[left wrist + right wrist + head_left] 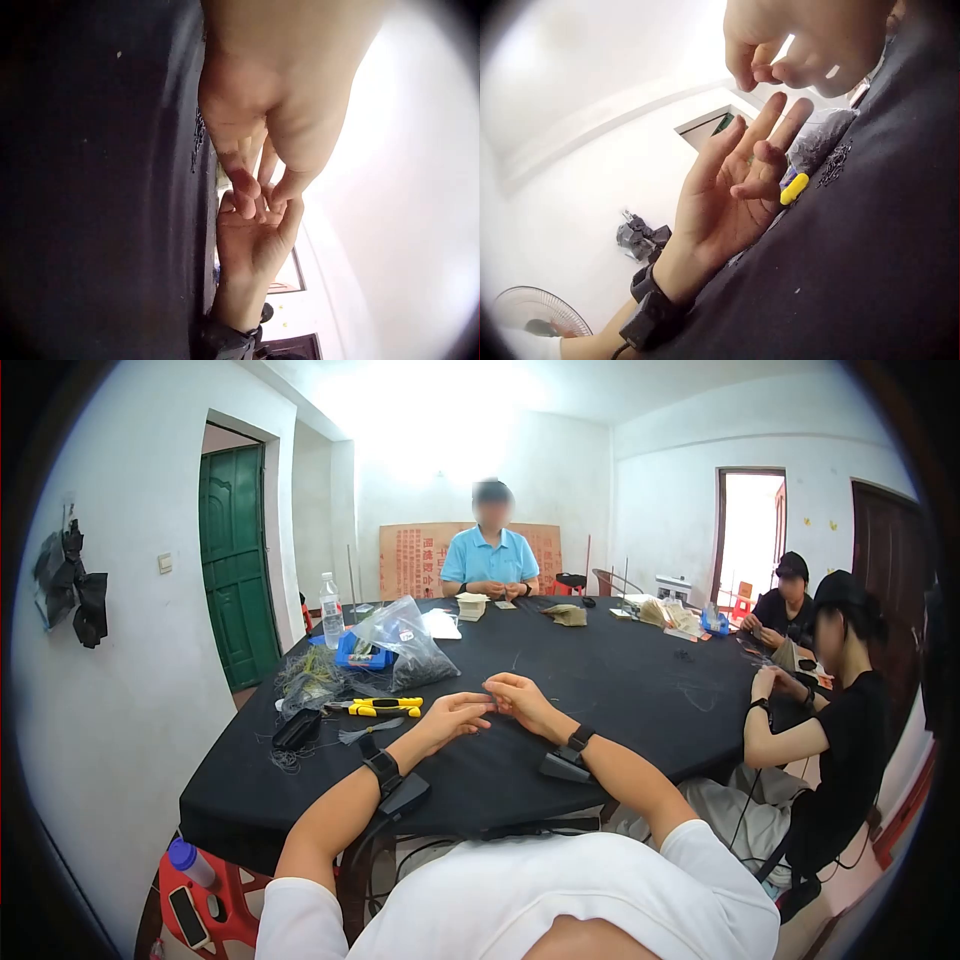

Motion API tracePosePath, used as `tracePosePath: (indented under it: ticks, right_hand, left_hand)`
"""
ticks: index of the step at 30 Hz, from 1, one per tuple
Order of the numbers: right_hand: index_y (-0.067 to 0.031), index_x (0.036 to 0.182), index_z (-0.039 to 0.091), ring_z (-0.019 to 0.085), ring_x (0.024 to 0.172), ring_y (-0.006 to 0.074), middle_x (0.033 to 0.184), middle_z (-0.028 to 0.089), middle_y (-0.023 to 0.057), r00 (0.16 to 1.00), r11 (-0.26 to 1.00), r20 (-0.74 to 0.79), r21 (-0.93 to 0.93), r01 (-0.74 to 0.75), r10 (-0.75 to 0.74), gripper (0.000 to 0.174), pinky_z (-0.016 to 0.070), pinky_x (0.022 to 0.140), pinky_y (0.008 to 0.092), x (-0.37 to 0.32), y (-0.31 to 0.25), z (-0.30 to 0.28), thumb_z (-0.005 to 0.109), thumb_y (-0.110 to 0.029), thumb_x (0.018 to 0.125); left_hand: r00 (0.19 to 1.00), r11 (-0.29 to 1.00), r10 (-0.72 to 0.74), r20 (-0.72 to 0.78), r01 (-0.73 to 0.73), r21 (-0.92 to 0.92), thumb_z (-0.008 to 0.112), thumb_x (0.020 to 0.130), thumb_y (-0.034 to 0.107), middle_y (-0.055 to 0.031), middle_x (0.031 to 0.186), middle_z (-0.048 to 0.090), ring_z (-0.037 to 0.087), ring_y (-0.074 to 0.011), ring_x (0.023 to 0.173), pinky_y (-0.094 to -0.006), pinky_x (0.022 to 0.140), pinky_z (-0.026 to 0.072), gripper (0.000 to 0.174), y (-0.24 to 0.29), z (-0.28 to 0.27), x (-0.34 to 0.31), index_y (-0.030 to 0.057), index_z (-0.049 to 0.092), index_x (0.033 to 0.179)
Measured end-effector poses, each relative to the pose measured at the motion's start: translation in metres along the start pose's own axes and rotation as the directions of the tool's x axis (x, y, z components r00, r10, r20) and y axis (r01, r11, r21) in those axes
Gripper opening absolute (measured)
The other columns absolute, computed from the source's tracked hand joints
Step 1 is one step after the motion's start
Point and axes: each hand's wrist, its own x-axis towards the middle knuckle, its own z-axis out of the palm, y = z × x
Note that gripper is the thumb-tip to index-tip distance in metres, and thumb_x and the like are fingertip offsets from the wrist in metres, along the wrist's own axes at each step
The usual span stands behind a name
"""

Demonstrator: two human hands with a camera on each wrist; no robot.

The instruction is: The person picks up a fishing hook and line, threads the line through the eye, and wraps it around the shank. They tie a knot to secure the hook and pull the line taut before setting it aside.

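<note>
Both hands are raised close together over the near side of the black-covered table. My right hand brings its thumb and forefinger tips together, and a fine thread shows just below them in the right wrist view. The left hand faces it palm up, its thumb and two fingers stretched out and the other fingers loosely bent. In the left wrist view the left fingertips overlap the right hand. Left of the hands lie yellow-and-black pliers and a bundle of grey strands.
A clear bag of dark bits leans by a blue box and a tangle of thin strands. Small black pieces lie near it. A bottle stands behind. Three people sit around the table, one person opposite.
</note>
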Motion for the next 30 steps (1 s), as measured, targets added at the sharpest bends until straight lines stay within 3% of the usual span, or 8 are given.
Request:
tracePosePath:
  ticks: [3, 15, 21, 23, 26, 29, 30]
  right_hand:
    - [-0.0055, 0.093, 0.061, 0.043, 0.056, 0.0044, 0.066, 0.049, -0.0042, 1.0, 1.0, -0.012, 0.003, -0.009, 0.009, 0.015, 0.0341, 0.05, 0.0175, -0.002, 0.003, -0.002, 0.061, -0.016, 0.083]
    - [-0.0058, 0.093, 0.061, 0.041, 0.057, 0.0037, 0.07, 0.051, -0.0041, 1.0, 0.999, 0.027, 0.038, -0.005, 0.004, 0.013, 0.0344, 0.053, 0.0181, 0.005, 0.012, -0.008, 0.06, -0.016, 0.084]
    - [-0.0054, 0.093, 0.062, 0.043, 0.058, 0.0046, 0.075, 0.056, -0.0017, 1.0, 1.0, 0.02, 0.02, -0.008, 0.007, 0.014, 0.0362, 0.054, 0.0191, 0.003, 0.011, -0.009, 0.061, -0.015, 0.083]
    - [-0.0055, 0.093, 0.062, 0.044, 0.059, 0.0046, 0.075, 0.056, -0.0016, 1.0, 1.0, 0.023, 0.017, -0.016, 0.015, 0.013, 0.0366, 0.054, 0.0193, 0.003, 0.011, -0.008, 0.061, -0.015, 0.083]
    - [-0.0055, 0.092, 0.061, 0.044, 0.059, 0.0048, 0.075, 0.056, -0.0016, 0.998, 1.0, 0.063, 0.008, 0.004, -0.005, 0.012, 0.0369, 0.054, 0.0191, 0.005, 0.012, -0.009, 0.06, -0.013, 0.083]
    - [-0.0054, 0.09, 0.061, 0.044, 0.057, 0.0048, 0.073, 0.055, -0.0017, 0.996, 1.0, 0.089, 0.021, 0.016, -0.018, 0.011, 0.0358, 0.053, 0.0179, 0.007, 0.012, -0.005, 0.061, -0.013, 0.082]
    - [-0.0054, 0.09, 0.06, 0.043, 0.056, 0.0047, 0.07, 0.053, -0.0023, 0.997, 0.999, 0.079, 0.032, 0.002, -0.005, 0.01, 0.0355, 0.052, 0.0181, 0.005, 0.013, -0.004, 0.061, -0.013, 0.082]
  left_hand:
    - [1.0, 0.998, 0.027, 0.011, -0.026, -0.056, 0.054, 0.089, 0.012, -0.0118, 0.114, 0.057, 0.06, -0.0113, 0.085, -0.0201, 0.075, 0.0492, 0.033, -0.001, -0.002, 0.003, -0.0021, 0.049, 0.118]
    - [1.0, 0.989, 0.024, 0.003, -0.023, -0.144, 0.054, 0.089, 0.014, -0.0122, 0.105, 0.06, 0.061, -0.0119, 0.082, -0.0202, 0.074, 0.0504, 0.031, -0.012, -0.008, 0.01, -0.0033, 0.051, 0.115]
    - [0.994, 0.995, 0.077, -0.082, -0.081, -0.05, 0.056, 0.089, 0.016, -0.0032, 0.084, 0.059, 0.057, -0.0081, 0.074, -0.0174, 0.066, 0.0457, 0.025, -0.019, -0.011, 0.015, -0.0016, 0.058, 0.105]
    - [0.981, 0.991, 0.133, -0.144, -0.131, 0.022, 0.057, 0.088, 0.018, 0.0021, 0.073, 0.054, 0.049, -0.0046, 0.064, -0.0159, 0.059, 0.0395, 0.021, -0.017, -0.008, 0.014, 0.0004, 0.062, 0.099]
    - [0.971, 0.985, 0.155, -0.181, -0.137, 0.107, 0.059, 0.086, 0.018, 0.005, 0.067, 0.049, 0.041, -0.0032, 0.061, -0.0164, 0.053, 0.0323, 0.021, -0.013, -0.007, 0.012, 0.0005, 0.064, 0.096]
    - [0.945, 0.969, 0.221, -0.243, -0.184, 0.165, 0.062, 0.084, 0.019, 0.0043, 0.063, 0.05, 0.042, -0.0035, 0.056, -0.0174, 0.051, 0.0316, 0.02, -0.016, -0.01, 0.015, 0.001, 0.066, 0.092]
    - [0.946, 0.975, 0.19, -0.262, -0.151, 0.163, 0.061, 0.084, 0.019, 0.0046, 0.068, 0.053, 0.043, -0.0029, 0.059, -0.0169, 0.053, 0.0323, 0.019, -0.017, -0.011, 0.013, 0.0024, 0.065, 0.093]
